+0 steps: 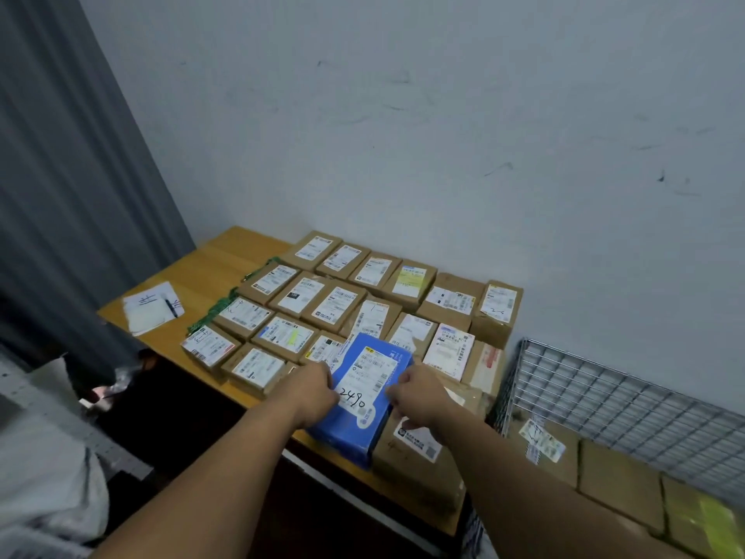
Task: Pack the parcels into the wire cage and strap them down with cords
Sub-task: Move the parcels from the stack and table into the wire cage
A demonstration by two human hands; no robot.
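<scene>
Wooden table (193,272) left. Wire cage (604,393) right of table, few brown boxes (617,474) inside. Brown parcels (334,300) in rows cover table, crowding blue parcel (358,413) at near edge. Left hand (312,391), right hand (419,393) clamp fingers on blue parcel's sides. Green cords (219,306) left of rows. Paper sheet (151,306), pen (170,306) far left.

The left hand (312,391) and right hand (417,397) are bare. Back from the fingers, the left forearm (225,466) and right forearm (504,470) run uncovered to the lower edge. Pale grey cloth (44,490), well behind the left fingers, may be a garment; whether the person wears it, I cannot tell.
</scene>
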